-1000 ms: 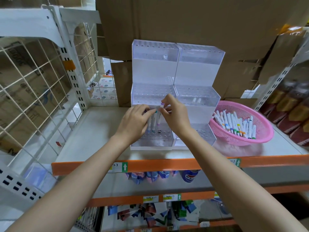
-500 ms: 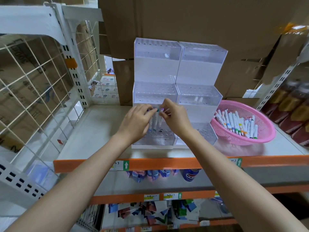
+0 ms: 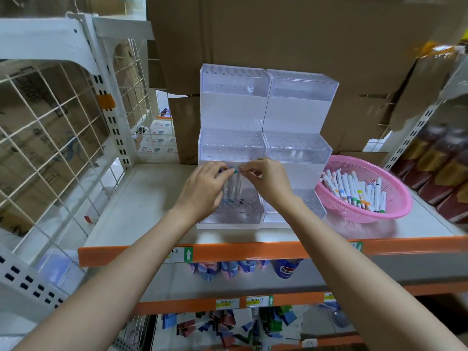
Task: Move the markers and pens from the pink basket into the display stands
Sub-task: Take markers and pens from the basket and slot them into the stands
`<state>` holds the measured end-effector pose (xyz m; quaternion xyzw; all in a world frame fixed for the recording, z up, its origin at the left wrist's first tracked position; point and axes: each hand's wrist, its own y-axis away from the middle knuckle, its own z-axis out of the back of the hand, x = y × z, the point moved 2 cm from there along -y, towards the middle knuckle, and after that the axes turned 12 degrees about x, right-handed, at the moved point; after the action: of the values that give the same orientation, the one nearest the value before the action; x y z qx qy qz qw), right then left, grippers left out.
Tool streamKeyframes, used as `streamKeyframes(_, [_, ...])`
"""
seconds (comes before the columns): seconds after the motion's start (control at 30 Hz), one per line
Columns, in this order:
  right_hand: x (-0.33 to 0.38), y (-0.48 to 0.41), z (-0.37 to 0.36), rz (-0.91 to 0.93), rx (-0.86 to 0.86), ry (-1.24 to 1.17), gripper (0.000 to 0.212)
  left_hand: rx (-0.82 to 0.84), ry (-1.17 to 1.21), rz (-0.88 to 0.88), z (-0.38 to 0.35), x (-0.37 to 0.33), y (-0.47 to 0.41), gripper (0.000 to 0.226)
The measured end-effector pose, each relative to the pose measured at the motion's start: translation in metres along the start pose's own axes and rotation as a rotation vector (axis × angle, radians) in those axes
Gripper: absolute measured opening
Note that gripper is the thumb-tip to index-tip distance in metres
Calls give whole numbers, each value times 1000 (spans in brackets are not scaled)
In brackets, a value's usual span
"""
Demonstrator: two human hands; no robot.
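Markers and pens point(image 3: 354, 191) lie heaped in the one pink basket point(image 3: 395, 211), white barrels with coloured caps, too overlapped to count. The basket sits on the shelf point(image 3: 141, 198) just right of two clear display stands, the left stand point(image 3: 234, 110) and the right stand point(image 3: 301, 110). The stands touch side by side, and each has three stepped tiers pierced with holes.

Three standing markers point(image 3: 231, 188) are upright in the lowest tier of the left stand. The fingers of the left hand point(image 3: 202, 191) curl at the top of the leftmost one, pinching its blue cap. The right hand point(image 3: 268, 181) pinches the teal-capped top of the rightmost one between thumb and forefinger.

Two pale stubs point(image 3: 296, 154) show through the middle tier of the right stand, too blurred to tell what they are.

The left hand covers part of the lowest tier of the left stand, and the right wrist covers part of the lowest tier of the right stand. Cardboard boxes point(image 3: 278, 34) rise behind the stands, and a wire grid panel point(image 3: 50, 138) stands on the left. The packets point(image 3: 222, 325) on the lower shelves are blurred.
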<state>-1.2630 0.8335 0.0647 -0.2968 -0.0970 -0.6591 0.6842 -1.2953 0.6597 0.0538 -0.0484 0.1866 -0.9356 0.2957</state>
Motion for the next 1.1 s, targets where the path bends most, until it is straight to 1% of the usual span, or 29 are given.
streamKeyframes(0.07, [0, 1, 0, -8, -18, -23, 12, 17, 2, 12, 0, 0, 0, 53])
streamKeyframes(0.2, [1, 4, -2, -12, 0, -18, 16, 32, -8, 30, 1, -1, -1, 53])
streamKeyframes(0.37, [-6, 22, 7, 55, -58, 6, 26, -56, 0, 63, 5, -11, -12, 43])
streamKeyframes(0.47, [-22, 32, 20, 40, -48, 102, 30, -55, 1, 34, 2, -29, -26, 42])
streamKeyframes(0.6, [-53, 54, 46, 10, -68, 180, 37, 6, 18, -60, -9, -63, -50, 45])
streamKeyframes(0.73, [-93, 80, 75, -104, -120, 276, 35, 91, 82, -147, -23, -104, -76, 52])
streamKeyframes(0.8, [-113, 93, 91, -194, -112, 321, 38, 108, 81, -184, -33, -125, -90, 50])
streamKeyframes(0.9, [-140, 109, 113, -332, -80, 333, 46, 145, 111, -231, -46, -156, -110, 55])
streamKeyframes(1.0, [-163, 121, 132, -423, -42, 352, 53, 160, 134, -255, -56, -183, -131, 50])
streamKeyframes(1.1, [-185, 126, 146, -482, -10, 362, 51, 172, 149, -287, -68, -208, -155, 45])
